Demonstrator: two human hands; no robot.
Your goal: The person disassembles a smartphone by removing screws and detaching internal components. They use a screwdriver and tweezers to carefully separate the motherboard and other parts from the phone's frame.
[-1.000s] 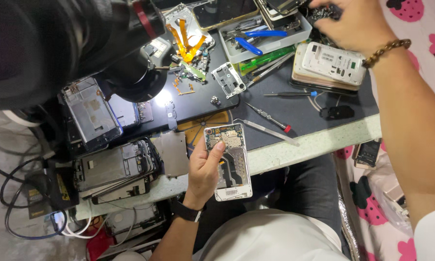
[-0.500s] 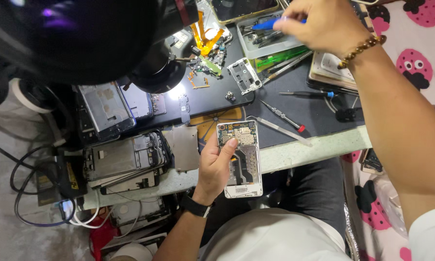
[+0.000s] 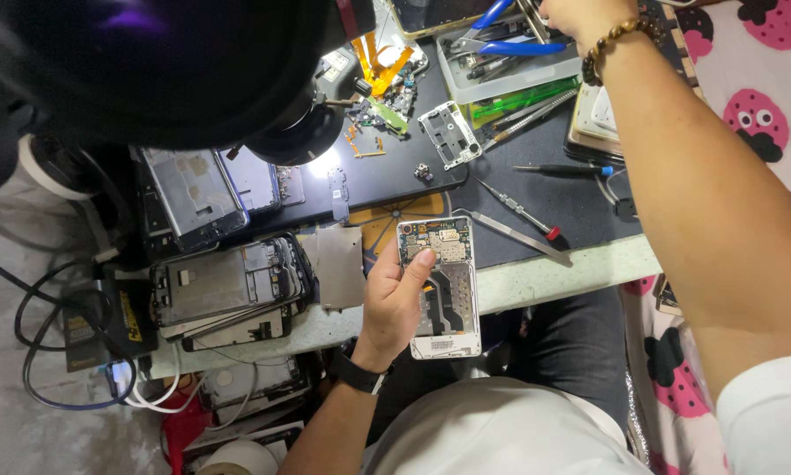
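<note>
Centrally, the opened phone (image 3: 444, 290) lies with its back cover off and its circuit board exposed, held over the near edge of the workbench (image 3: 580, 264), above the person's lap. The left hand (image 3: 395, 299) grips it from its left side: the thumb lies across the upper part of the board and the fingers wrap behind the white frame, closed firmly on the phone. A black watch (image 3: 356, 373) sits on that wrist.

Just beside the phone, to its left, a flat grey metal plate (image 3: 338, 266) rests on the bench. Further left lies a stack of stripped phone frames (image 3: 228, 286). A red-tipped screwdriver (image 3: 518, 209) and metal tweezers (image 3: 514, 236) lie on the dark mat (image 3: 580, 198) to the right of the phone's top edge.

The right hand (image 3: 584, 16) is extended to the far side of the bench, at a clear tray (image 3: 510, 79) containing blue-handled pliers (image 3: 501, 35). A beaded bracelet (image 3: 619, 40) circles that wrist. The hand is cut off by the top edge of the view, so whether it is closed on anything cannot be told.

A microscope head (image 3: 290, 132) hangs over the mat at upper left, well apart from the phone.
</note>
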